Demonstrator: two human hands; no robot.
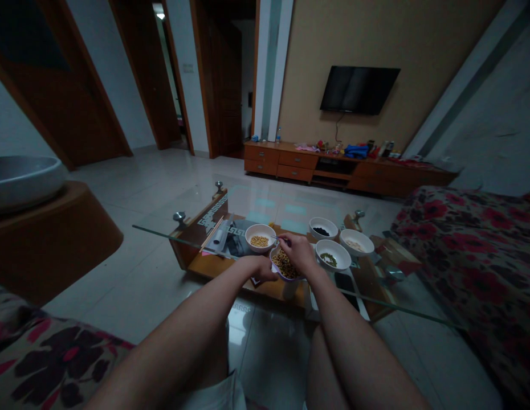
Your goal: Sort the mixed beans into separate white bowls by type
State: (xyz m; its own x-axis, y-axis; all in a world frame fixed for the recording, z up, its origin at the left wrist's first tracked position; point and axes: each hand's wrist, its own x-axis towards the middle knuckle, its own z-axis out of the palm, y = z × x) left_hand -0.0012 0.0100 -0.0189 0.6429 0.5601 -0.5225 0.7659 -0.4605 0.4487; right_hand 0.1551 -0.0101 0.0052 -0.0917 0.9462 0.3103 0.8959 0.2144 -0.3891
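My left hand is closed on the near left edge of a small bowl with a purplish rim, full of mixed yellowish and dark beans. Over that bowl, my right hand pinches a thin metal utensil; its tip points left, and its exact kind is too small to tell. The tip is by the right rim of a white bowl with yellow beans or kernels. To the right stand white bowls with black beans, green pieces and pale pieces.
Everything stands on a glass-topped table. Under the glass, left, lie chopsticks-like sticks and papers. A dark phone-like object is at the right. Flowered sofas flank me; a TV cabinet is beyond.
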